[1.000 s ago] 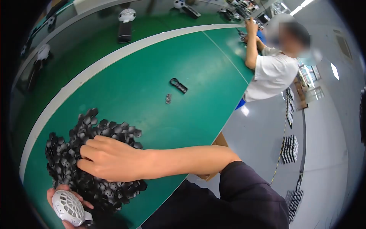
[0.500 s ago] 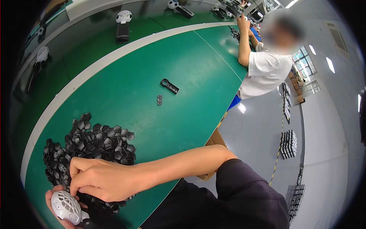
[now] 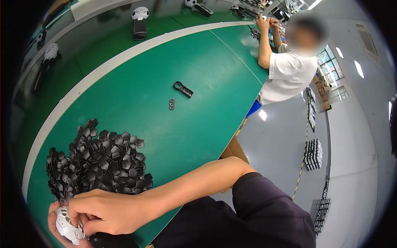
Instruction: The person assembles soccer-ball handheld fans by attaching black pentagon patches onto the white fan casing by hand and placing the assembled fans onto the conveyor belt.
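At the bottom left, my left hand (image 3: 53, 221) is closed around a white ball-shaped shell (image 3: 68, 226) with a lattice surface. My right hand (image 3: 105, 213) reaches over it with bent fingers against the shell; whatever its fingertips may hold is hidden. A dark handle-like part (image 3: 111, 239) shows below my right hand. Just beyond both hands lies a heap of black, mostly five-sided pieces (image 3: 109, 159). Farther up the table are a black ring-ended part (image 3: 182, 89) and a small dark part (image 3: 171, 104).
The green table (image 3: 140, 95) has a pale raised edge (image 3: 84, 84). Past it, white-headed devices with black handles (image 3: 140, 28) lie on a green surface. A co-worker (image 3: 289, 76) stands at the far right end. A cardboard box (image 3: 235, 151) is below the table edge.
My right hand has moved from the black heap down to the white shell, uncovering more of the pieces. My left hand still holds the shell, which appears turned.
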`<state>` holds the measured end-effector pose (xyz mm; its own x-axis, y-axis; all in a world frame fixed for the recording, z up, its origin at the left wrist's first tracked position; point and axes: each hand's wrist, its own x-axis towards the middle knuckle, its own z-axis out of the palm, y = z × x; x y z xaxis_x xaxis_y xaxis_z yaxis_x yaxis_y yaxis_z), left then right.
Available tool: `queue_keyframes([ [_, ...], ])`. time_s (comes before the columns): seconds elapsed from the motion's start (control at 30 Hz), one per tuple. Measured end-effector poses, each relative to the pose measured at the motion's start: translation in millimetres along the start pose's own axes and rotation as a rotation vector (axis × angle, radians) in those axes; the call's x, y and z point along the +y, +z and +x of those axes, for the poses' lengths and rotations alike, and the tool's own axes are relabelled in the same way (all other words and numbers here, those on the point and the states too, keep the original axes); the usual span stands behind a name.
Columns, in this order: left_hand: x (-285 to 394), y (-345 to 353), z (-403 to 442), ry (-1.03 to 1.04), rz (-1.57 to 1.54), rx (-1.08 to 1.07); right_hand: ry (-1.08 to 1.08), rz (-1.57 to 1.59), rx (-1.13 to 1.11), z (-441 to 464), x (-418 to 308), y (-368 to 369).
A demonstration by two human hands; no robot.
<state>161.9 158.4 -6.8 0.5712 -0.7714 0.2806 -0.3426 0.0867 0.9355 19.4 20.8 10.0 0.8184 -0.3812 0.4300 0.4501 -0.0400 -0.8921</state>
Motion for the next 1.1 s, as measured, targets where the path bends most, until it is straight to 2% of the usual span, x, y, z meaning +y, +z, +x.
queue_keyframes([
  [0.1,2.6,4.3,-1.3,0.099,0.080,-0.030,0.218,0.114,0.000,0.2,-5.7,0.9],
  [0.13,2.1,2.8,-0.9,0.092,0.086,-0.032,0.216,0.118,0.001,-0.1,-5.3,2.2],
  [0.33,-3.6,-1.8,-1.5,0.064,0.024,-0.061,0.034,0.084,0.069,-4.0,0.2,4.2],
  [0.37,2.2,9.6,-2.1,0.064,-0.030,0.005,0.002,0.118,0.067,-5.8,1.8,4.8],
  [0.4,10.4,22.5,-1.0,0.057,-0.056,0.092,-0.061,0.014,0.090,-6.1,2.8,4.0],
  [0.43,16.6,27.8,-1.2,0.025,-0.076,0.091,-0.127,-0.060,0.104,-4.8,3.5,1.4],
  [0.5,22.5,30.3,1.8,-0.009,-0.119,0.090,-0.113,-0.165,0.133,-2.7,5.7,0.9],
  [0.57,23.2,28.8,7.2,-0.004,-0.155,0.007,-0.097,-0.239,0.097,-2.7,10.6,0.9],
  [0.63,19.7,25.7,9.2,0.061,-0.127,-0.060,0.053,-0.151,0.073,-2.4,8.8,1.5],
  [0.67,18.7,23.8,10.8,0.043,-0.090,-0.033,0.054,-0.108,0.049,-2.3,9.8,-0.3],
  [0.73,19.4,22.9,14.1,0.131,-0.101,-0.127,0.122,-0.041,0.009,-0.7,9.8,-5.1],
  [1.1,27.0,30.4,11.2,0.062,-0.078,-0.073,0.241,-0.098,0.052,4.4,3.9,-4.5],
])
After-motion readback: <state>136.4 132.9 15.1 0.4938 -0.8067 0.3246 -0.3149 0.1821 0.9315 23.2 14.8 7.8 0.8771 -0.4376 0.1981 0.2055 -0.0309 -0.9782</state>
